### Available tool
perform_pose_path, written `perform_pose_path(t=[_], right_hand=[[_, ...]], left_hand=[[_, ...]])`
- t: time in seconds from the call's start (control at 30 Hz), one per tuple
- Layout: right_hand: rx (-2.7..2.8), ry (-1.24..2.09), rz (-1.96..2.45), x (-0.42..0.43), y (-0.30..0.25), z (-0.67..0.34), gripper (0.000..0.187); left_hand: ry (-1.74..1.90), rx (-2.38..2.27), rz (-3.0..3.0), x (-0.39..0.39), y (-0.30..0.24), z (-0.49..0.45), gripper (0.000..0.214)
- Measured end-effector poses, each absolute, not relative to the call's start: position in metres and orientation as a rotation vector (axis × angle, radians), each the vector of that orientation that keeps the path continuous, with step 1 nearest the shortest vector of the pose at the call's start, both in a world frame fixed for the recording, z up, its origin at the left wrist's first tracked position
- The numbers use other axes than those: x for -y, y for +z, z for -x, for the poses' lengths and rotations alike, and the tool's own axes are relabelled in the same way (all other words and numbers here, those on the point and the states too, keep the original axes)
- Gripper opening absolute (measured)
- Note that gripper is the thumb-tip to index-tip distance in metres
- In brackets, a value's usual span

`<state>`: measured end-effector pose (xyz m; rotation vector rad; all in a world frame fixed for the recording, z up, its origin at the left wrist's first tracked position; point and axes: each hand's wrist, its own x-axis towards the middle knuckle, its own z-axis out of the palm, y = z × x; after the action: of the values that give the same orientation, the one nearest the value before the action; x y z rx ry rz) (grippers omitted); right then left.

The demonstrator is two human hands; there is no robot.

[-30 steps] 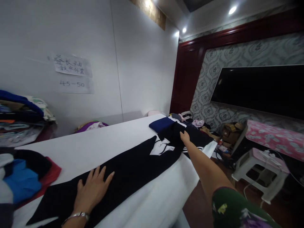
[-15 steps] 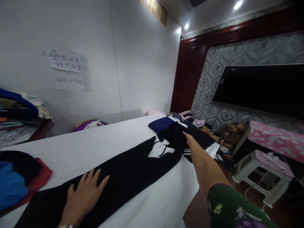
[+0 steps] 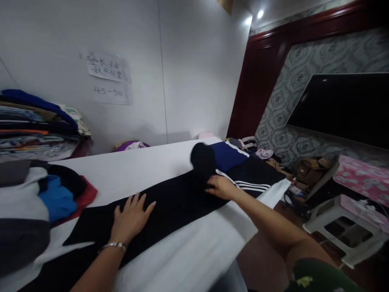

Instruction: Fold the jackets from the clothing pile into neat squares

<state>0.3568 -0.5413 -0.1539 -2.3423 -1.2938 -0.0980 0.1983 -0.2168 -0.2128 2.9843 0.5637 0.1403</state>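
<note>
Lying under L hand point(image 3: 130, 215): blk garment point(image 3: 173, 202)

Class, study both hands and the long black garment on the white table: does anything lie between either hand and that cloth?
Nothing visible does. The left hand lies flat, directly on the black garment. The right hand touches its far end, beside a raised bunch of the same cloth; whether it grips is unclear.

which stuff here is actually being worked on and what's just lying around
In hand: black garment spread on the white table; left hand flat on it; right hand at its raised, blurred end.
Lying about: folded stack by the wall; blue, red and black heap; navy garment; striped garment; wall notes; white stool.
</note>
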Motion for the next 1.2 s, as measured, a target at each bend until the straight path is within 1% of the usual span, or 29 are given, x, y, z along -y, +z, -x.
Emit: perform_pose_path(t=[0.1,0.17,0.27,0.4,0.47,0.57,0.67,0.73,0.8,0.87,1.03,1.1,1.2], right_hand=[[1.534,-0.090,2.559,0.522,-0.180,-0.317,0.041],[1.540,-0.131,2.590,0.518,-0.188,-0.304,0.042],[1.471,-0.145,2.560,0.520,-0.190,-0.295,0.040],[1.368,-0.166,2.380,0.521,-0.184,-0.290,0.039],[1.314,-0.256,2.287,0.515,-0.179,-0.289,0.043],[1.249,-0.341,2.240,0.498,-0.170,-0.291,0.051],[1.258,-0.170,2.353,0.476,-0.170,-0.294,0.064],[1.325,-0.013,2.447,0.463,-0.176,-0.293,0.067],[1.382,0.045,2.502,0.456,-0.185,-0.291,0.065],[1.394,0.031,2.518,0.456,-0.192,-0.288,0.064],[1.460,0.042,2.444,0.467,-0.199,-0.279,0.063],[1.472,0.058,2.399,0.471,-0.199,-0.276,0.063],[1.452,0.103,2.283,0.475,-0.195,-0.279,0.058]], left_hand=[[0.146,-0.575,-2.988,0.220,-0.209,-0.197,0.064],[0.157,-0.573,-2.991,0.222,-0.207,-0.196,0.066],[0.134,-0.608,-2.977,0.224,-0.206,-0.195,0.069],[0.155,-0.616,-2.939,0.225,-0.206,-0.194,0.070],[0.266,-0.596,-2.920,0.226,-0.206,-0.193,0.067],[0.522,-0.527,-2.883,0.227,-0.204,-0.190,0.059],[0.730,-0.380,-2.816,0.229,-0.203,-0.189,0.052],[0.788,-0.256,-2.769,0.232,-0.203,-0.189,0.050],[0.792,-0.129,-2.743,0.238,-0.204,-0.189,0.050],[0.760,-0.008,-2.745,0.245,-0.206,-0.189,0.052],[0.545,0.210,-2.792,0.261,-0.214,-0.192,0.054],[0.484,0.215,-2.797,0.263,-0.218,-0.193,0.051],[0.515,0.207,-2.781,0.262,-0.221,-0.195,0.041]])
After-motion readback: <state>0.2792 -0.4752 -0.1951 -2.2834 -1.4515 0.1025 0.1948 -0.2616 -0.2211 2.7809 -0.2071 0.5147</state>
